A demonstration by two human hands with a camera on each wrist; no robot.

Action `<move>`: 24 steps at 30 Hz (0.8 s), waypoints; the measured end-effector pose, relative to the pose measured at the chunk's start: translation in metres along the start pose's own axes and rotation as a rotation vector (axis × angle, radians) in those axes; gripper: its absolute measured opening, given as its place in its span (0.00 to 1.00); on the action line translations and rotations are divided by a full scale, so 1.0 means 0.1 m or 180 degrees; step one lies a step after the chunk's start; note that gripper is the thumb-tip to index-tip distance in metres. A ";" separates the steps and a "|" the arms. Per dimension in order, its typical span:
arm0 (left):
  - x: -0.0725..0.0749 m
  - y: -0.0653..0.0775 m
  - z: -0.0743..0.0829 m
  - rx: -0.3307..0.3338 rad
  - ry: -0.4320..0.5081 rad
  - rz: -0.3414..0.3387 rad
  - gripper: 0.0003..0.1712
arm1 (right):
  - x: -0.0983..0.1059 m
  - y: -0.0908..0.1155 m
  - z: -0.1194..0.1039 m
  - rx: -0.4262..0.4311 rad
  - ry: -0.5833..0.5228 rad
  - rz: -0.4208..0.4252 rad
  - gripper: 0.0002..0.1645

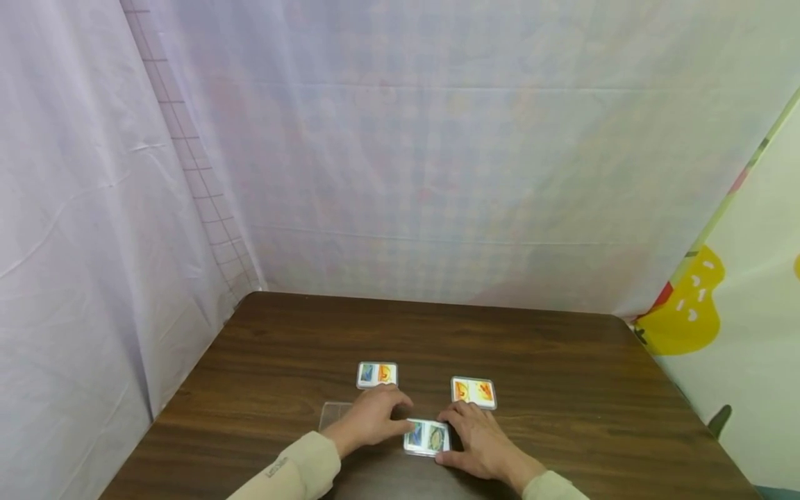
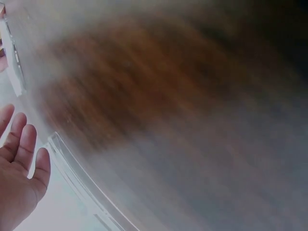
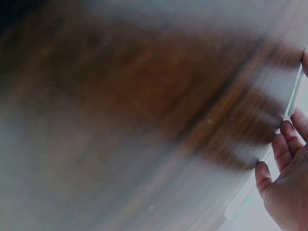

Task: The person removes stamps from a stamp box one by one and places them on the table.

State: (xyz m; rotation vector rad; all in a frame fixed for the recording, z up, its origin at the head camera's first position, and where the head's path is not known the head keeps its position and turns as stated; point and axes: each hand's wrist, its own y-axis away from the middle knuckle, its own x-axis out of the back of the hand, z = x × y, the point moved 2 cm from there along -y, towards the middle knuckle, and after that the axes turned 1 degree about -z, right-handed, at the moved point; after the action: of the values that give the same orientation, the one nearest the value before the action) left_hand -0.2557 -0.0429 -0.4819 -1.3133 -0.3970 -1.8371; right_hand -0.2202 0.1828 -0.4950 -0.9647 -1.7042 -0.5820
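Note:
A clear-cased picture card [image 1: 428, 437] with a blue picture and a round greenish one lies at the table's front, between the hands. My right hand [image 1: 480, 442] holds its right end, forefinger at the upper corner and thumb at the lower one. My left hand [image 1: 377, 415] reaches over from the left with its fingers loosely extended, its thumb tip at the card's upper left corner. Behind the left hand lies a blue-and-orange card [image 1: 378, 374]. Beyond the right fingers is a card with two orange pictures [image 1: 473, 393], its lower edge partly covered. In the left wrist view, the left fingers [image 2: 25, 147] look relaxed.
An empty-looking clear plastic case [image 1: 333, 412] lies partly under the left wrist. The dark wooden table [image 1: 281, 347] has pale curtains [image 1: 406, 173] behind it and on the left. A patterned white cloth [image 1: 737, 389] hangs at the right.

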 end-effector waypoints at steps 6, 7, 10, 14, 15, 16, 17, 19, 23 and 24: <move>-0.03 -0.03 0.03 0.0017 -0.0039 -0.0017 0.18 | -0.02 -0.01 0.02 -0.0041 0.0048 0.0005 0.38; -0.03 -0.03 0.03 0.0016 -0.0046 -0.0016 0.18 | -0.02 -0.01 0.03 -0.0048 0.0054 0.0006 0.38; -0.05 -0.04 0.03 0.0031 -0.0062 -0.0027 0.17 | -0.02 -0.01 0.03 -0.0052 0.0042 0.0007 0.37; -0.05 -0.03 0.02 0.0021 -0.0069 -0.0030 0.16 | -0.02 -0.01 0.03 -0.0048 0.0036 -0.0003 0.37; -0.06 -0.03 0.02 0.0014 -0.0065 -0.0029 0.16 | -0.02 -0.01 0.03 -0.0048 0.0033 -0.0002 0.37; -0.05 -0.03 0.02 0.0004 -0.0073 -0.0026 0.16 | -0.02 -0.01 0.03 -0.0048 0.0030 0.0000 0.37; -0.05 -0.03 0.02 -0.0007 -0.0078 -0.0020 0.16 | -0.02 -0.01 0.03 -0.0046 0.0035 0.0002 0.37; -0.05 -0.02 0.03 -0.0040 -0.0087 -0.0005 0.15 | -0.02 -0.01 0.03 -0.0043 0.0041 0.0006 0.37; -0.06 -0.02 0.03 -0.0068 -0.0134 0.0004 0.14 | -0.03 -0.01 0.04 -0.0053 0.0035 -0.0003 0.37; -0.06 -0.02 0.03 -0.0052 -0.0137 -0.0011 0.14 | -0.03 -0.01 0.04 -0.0057 0.0032 -0.0008 0.38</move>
State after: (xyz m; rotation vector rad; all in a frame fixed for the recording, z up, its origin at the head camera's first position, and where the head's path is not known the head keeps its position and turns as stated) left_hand -0.2546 -0.0366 -0.4853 -1.3660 -0.4080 -1.8211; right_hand -0.2227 0.1841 -0.4986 -0.9707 -1.6940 -0.6039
